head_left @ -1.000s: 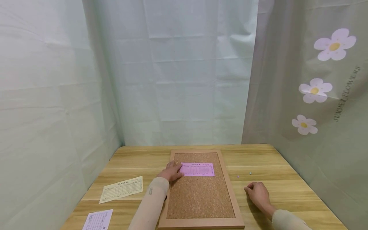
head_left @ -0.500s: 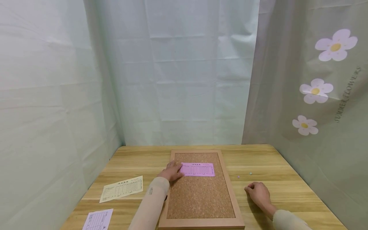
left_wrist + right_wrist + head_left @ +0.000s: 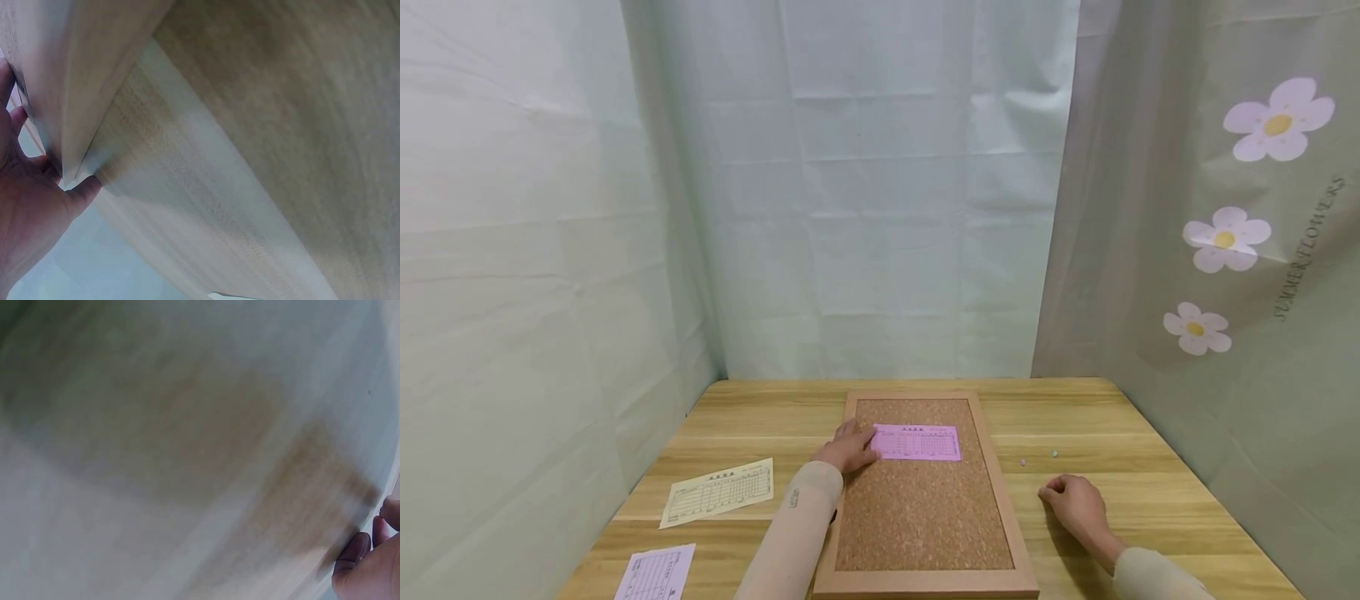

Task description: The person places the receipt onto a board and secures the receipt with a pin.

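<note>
A pink printed slip point(image 3: 915, 442) lies across the upper part of a wood-framed cork board point(image 3: 925, 517). My left hand point(image 3: 846, 450) rests over the board's left frame, its fingertips touching the left edge of that slip. In the left wrist view, my left hand point(image 3: 31, 194) is at the frame's edge point(image 3: 69, 125), with the fingers apart. To the right of the board, my right hand point(image 3: 1075, 504) rests on the table with loosely curled fingers. I see nothing held in it. Just beyond it lie a tiny pink piece point(image 3: 1022, 462) and a tiny pale green piece point(image 3: 1054, 454).
A yellow printed slip point(image 3: 718, 492) lies left of the board on the wooden table point(image 3: 1120, 425). Nearer me is a pale lilac slip point(image 3: 657, 573), cut off by the view's lower edge. Light curtains point(image 3: 880, 208) stand behind the table and along both sides.
</note>
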Demonstrator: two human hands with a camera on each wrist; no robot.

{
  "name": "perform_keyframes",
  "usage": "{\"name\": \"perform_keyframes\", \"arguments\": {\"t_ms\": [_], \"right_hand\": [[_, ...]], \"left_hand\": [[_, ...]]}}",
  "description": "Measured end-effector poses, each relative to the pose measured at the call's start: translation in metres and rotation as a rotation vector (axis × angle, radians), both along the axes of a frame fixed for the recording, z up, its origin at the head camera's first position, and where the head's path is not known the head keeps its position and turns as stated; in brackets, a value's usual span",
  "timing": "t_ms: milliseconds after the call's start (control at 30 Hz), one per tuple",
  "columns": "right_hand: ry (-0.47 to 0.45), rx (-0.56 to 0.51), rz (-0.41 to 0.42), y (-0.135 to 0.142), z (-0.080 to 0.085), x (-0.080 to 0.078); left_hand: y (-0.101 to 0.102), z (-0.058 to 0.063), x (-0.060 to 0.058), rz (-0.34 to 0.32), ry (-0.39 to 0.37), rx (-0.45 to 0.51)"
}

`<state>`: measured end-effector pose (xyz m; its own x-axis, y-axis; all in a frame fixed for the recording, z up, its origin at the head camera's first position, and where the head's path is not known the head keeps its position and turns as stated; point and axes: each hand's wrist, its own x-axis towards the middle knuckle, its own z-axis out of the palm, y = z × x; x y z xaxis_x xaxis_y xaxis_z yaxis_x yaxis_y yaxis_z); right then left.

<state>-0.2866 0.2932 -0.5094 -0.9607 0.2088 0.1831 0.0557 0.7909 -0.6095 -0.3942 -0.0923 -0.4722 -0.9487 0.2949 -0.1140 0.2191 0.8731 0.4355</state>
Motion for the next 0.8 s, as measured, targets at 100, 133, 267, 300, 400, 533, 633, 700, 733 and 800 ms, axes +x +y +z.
{"name": "perform_keyframes", "arguments": {"t_ms": [100,133,267,300,400,533,633,700,733,800], "right_hand": [[0.006,0.004,-0.002,-0.0001,0.0000,0.0000],[0.006,0.003,-0.002,-0.0002,0.0001,0.0000],[0.007,-0.002,0.004,-0.0014,0.0014,0.0000],[0.007,-0.006,0.007,-0.0018,0.0016,0.0000],[0.011,-0.015,0.014,-0.0033,0.0022,-0.0001],[0.017,-0.017,0.016,-0.0053,0.0026,-0.0003],[0.015,-0.015,0.017,-0.0067,0.0027,-0.0010],[0.010,-0.016,0.016,-0.0076,0.0028,-0.0016],[0.007,-0.016,0.017,-0.0079,0.0029,-0.0020],[0.005,-0.017,0.017,-0.0085,0.0031,-0.0024]], "left_hand": [[-0.0001,0.0004,0.0007,0.000,0.001,-0.001],[0.0000,0.0003,0.0008,-0.001,-0.002,-0.002],[0.0003,-0.0002,0.0000,0.003,0.002,-0.002],[0.0004,-0.0004,-0.0005,0.003,0.003,0.000],[0.0005,-0.0016,-0.0024,0.013,0.000,0.000],[0.0005,-0.0028,-0.0038,0.013,-0.004,-0.004],[0.0005,-0.0030,-0.0041,0.006,-0.004,-0.007],[0.0005,-0.0028,-0.0040,0.003,-0.004,-0.004],[0.0005,-0.0027,-0.0039,0.002,-0.004,-0.004],[0.0004,-0.0024,-0.0041,0.000,-0.002,-0.003]]}}
